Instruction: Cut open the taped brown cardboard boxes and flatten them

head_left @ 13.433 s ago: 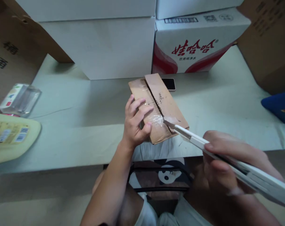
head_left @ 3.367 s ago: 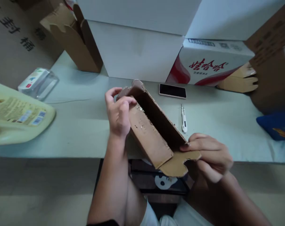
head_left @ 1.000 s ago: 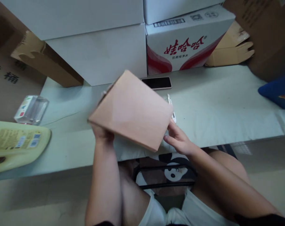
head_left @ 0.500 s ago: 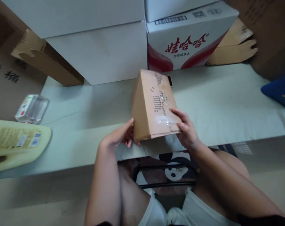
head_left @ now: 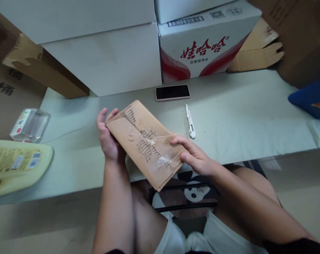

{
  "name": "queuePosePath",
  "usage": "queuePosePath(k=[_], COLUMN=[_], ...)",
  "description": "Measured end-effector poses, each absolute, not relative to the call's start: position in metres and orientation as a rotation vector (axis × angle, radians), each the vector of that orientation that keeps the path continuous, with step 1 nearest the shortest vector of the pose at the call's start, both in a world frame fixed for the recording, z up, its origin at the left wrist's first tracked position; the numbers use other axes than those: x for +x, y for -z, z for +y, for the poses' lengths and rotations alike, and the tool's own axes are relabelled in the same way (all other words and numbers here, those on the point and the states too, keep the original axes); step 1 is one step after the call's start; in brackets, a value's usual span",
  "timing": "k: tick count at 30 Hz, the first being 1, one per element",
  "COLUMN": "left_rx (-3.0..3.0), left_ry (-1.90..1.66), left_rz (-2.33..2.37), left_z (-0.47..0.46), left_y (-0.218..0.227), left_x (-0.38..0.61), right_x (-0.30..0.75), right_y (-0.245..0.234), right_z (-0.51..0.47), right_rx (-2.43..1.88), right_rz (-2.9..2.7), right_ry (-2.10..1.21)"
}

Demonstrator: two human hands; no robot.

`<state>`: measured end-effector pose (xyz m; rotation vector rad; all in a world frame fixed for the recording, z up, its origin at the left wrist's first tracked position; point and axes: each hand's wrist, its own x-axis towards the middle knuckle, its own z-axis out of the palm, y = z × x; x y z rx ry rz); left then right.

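A brown cardboard box [head_left: 146, 141], its taped face turned up at me, is held at the front edge of the table. Dark slit-like marks and wrinkled clear tape run along that face. My left hand [head_left: 109, 137] supports the box's far left end, fingers curled around the corner. At the lower right end, my right hand [head_left: 194, 155] grips the edge with fingers on top. Just beyond the right hand lies a white utility knife [head_left: 190, 121], blade end pointing away. Behind the box a smartphone [head_left: 173, 92] rests dark screen up.
White cartons [head_left: 104, 60] and a red-and-white water carton [head_left: 202, 53] line the back of the pale green tablecloth [head_left: 241, 116]. To the left are a yellow bottle [head_left: 19, 165] and a clear plastic container [head_left: 31, 125]. A blue object [head_left: 312, 97] stands at the right.
The box has turned and tilted, its taped face now more toward me. My left hand has moved up to its far left end. The knife and the whole phone have come into sight.
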<state>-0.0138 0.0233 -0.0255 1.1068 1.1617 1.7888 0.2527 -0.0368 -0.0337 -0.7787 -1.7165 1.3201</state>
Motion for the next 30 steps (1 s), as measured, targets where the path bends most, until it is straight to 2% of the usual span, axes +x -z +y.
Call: queuePosePath(k=[8,12,15,18,20,24,30], left_rx=[1.103,1.021,1.046,1.092,1.098,1.020,1.047], left_ry=[-1.681,-1.763,-1.745,-1.731,-1.752,-1.796,-1.783], left_rz=[1.333,1.337,1.356,1.377,1.379,1.353,1.360], left_z=[0.023,0.025,0.026,0.027,0.027,0.027,0.027], left_y=[0.024,0.022,0.024,0.026,0.025,0.021,0.020], left_x=[-0.011,-0.007,-0.008,-0.009,-0.008,-0.004,-0.004], right_x=[0.250,0.260,0.273,0.283,0.286,0.285,0.282], right_y=[0.034,0.035,0.037,0.043,0.050,0.053,0.037], right_z=[-0.035,-0.027,-0.018,-0.010,-0.008,-0.007,-0.006], right_rx=[-0.801,-0.894,-1.246,-1.656,-1.791,-1.822,-2.037], right_rz=[-1.707,-1.390,-1.382,-1.633,-1.784,-2.072,-2.175], right_ry=[-1.367,-1.449,-1.196,-0.798,-0.653,-0.561,-0.640])
